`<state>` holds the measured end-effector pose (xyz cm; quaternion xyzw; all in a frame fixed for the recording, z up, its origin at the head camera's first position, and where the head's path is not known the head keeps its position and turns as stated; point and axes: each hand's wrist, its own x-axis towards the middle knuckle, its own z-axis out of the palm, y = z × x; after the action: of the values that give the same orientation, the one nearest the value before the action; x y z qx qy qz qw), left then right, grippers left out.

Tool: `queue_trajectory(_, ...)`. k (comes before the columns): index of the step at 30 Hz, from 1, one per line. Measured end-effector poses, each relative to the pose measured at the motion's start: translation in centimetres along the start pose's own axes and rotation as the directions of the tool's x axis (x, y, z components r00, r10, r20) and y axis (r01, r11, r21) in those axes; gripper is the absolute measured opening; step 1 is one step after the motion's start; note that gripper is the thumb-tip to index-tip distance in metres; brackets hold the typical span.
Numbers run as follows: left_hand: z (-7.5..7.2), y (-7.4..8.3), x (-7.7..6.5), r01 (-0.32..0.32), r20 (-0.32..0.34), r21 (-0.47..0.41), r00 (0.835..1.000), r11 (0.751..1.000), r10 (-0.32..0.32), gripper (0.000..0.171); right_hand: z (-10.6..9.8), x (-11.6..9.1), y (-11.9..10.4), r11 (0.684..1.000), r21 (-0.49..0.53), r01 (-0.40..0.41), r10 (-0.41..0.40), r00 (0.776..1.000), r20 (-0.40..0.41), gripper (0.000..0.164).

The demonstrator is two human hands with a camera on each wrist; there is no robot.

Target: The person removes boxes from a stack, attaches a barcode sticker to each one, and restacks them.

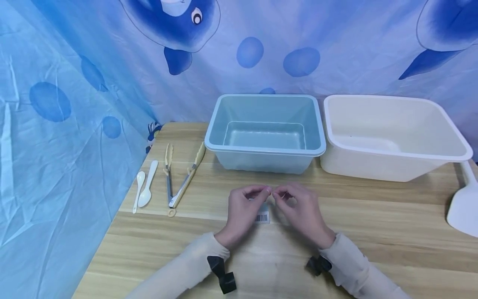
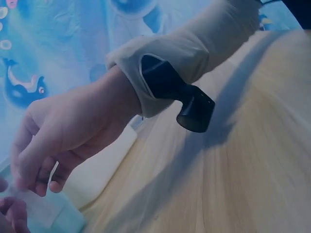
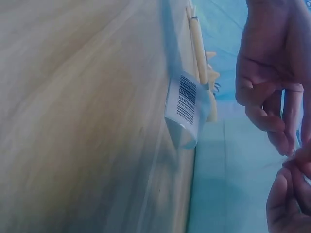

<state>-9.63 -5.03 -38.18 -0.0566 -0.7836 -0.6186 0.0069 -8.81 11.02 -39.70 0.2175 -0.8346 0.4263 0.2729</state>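
Observation:
In the head view my left hand (image 1: 243, 209) and right hand (image 1: 301, 209) meet fingertip to fingertip over the table. Thumbs and forefingers pinch a tiny, pale, thin thing (image 1: 271, 194); I cannot tell what it is. The right wrist view has my left hand (image 3: 272, 73) above and my right hand (image 3: 286, 204) below, tips together. Under them, at the tabletop, a small clear plastic bag with a barcode label (image 3: 186, 100) stands slightly bent. From the head view that barcode label (image 1: 262, 217) shows between the hands, partly covered by the left one.
A light blue bin (image 1: 265, 160) stands just beyond the hands, with a white bin (image 1: 392, 166) to its right. Tongs (image 1: 183, 187) and two white spoons (image 1: 146, 195) lie at the left. A white scoop (image 1: 464, 207) rests at the right edge.

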Motion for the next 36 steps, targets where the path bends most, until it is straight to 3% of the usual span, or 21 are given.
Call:
queue_trajectory(5,-0.3,0.1,0.1,0.045,0.032,-0.067,0.999,0.997,-0.042,0.019,0.2,-0.1,0.1,0.996,-0.008,0.089,-0.088,0.996,0.033,0.017)
queue_trajectory(13,-1.1,-0.1,0.1,0.064,0.008,-0.088,0.998,0.994,-0.063,0.014,0.2,0.0,0.3,0.996,0.008,0.085,-0.085,0.995,0.047,0.016)
queue_trajectory(17,-1.4,-0.3,0.2,0.051,-0.035,-0.141,0.998,0.989,-0.056,0.012,-0.2,0.1,0.5,0.995,0.078,-0.055,0.055,0.998,0.003,0.019)
queue_trajectory(21,-1.6,-0.4,0.3,0.044,-0.056,-0.182,0.997,0.982,-0.055,0.013,-0.3,0.4,0.3,0.946,0.206,-0.249,0.247,0.968,0.036,0.015)
queue_trajectory(24,-1.8,-0.6,0.7,0.035,-0.059,-0.176,0.997,0.984,-0.045,0.014,0.1,0.9,0.3,0.931,0.216,-0.294,0.291,0.956,0.045,0.013)
queue_trajectory(29,-2.4,-1.4,2.2,-0.056,-0.076,-0.049,0.996,0.997,0.052,0.012,1.3,1.6,1.0,0.971,0.142,-0.19,0.195,0.98,-0.025,0.013)
queue_trajectory(36,-3.1,-2.3,4.2,-0.166,-0.115,0.117,0.977,0.979,0.179,0.011,2.4,2.9,2.3,1.0,0.01,0.003,-0.003,0.998,-0.059,0.013)
